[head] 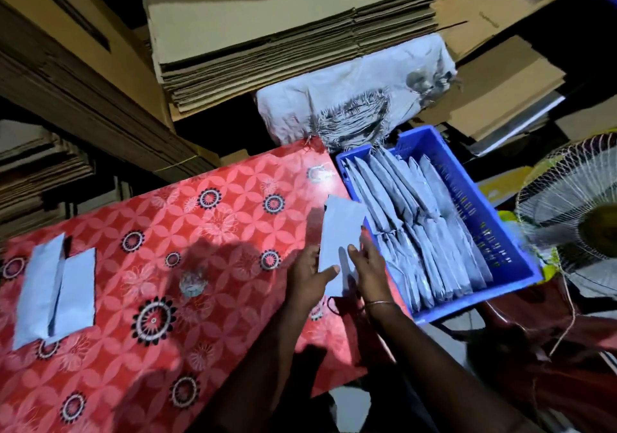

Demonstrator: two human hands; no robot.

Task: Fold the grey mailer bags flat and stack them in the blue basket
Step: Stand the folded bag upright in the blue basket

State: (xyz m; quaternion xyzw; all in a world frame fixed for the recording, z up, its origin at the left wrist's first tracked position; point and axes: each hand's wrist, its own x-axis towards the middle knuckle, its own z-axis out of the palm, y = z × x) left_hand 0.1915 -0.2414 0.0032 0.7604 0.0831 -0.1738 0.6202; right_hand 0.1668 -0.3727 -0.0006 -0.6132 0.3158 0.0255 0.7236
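Bag (339, 242) gripped by both hands, left hand (309, 274) and right hand (367, 265), thumbs on top, at red table (150, 232) edge beside blue basket (467, 195). Basket packed with folded bags (417, 229). Two more bags (55, 290) far left. Fan (574, 219) right; cardboard (283, 41), sack (354, 108) behind.

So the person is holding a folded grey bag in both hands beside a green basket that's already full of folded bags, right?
Nearly. The head view shows both hands, left hand and right hand, holding the folded grey bag, but the basket beside it is blue, not green. It does already hold rows of folded bags.
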